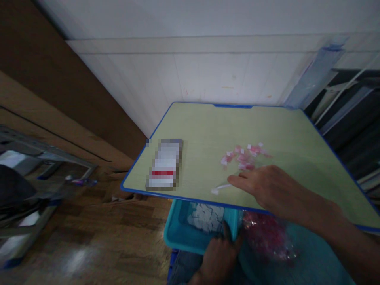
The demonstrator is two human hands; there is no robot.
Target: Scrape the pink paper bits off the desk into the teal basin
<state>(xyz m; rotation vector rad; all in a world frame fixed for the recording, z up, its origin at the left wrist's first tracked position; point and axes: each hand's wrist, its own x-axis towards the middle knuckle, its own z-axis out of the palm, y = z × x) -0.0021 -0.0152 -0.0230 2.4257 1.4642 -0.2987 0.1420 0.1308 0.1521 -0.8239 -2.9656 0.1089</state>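
My right hand [264,184] is over the light green tabletop [202,130], palm down with its fingers together. The fingertips meet one end of a thin white strip [222,187], whose wider white end lies on the table to the left. Just beyond this hand is a loose group of small pink pieces with white tabs [245,156]. Lower down, my left hand [219,253] is at the near rim of a teal basin [170,233]. Its index finger and thumb are apart, and I see nothing between them. White flat pieces [206,217] lie inside the basin.
A phone-like blurred object [164,164] rests on the table's left side. Clear plastic with pink-red contents [270,237] sits below the front edge. At the back right a clear plastic bottle [316,75] leans by the wall. A metal frame [29,237] stands on the wooden floor.
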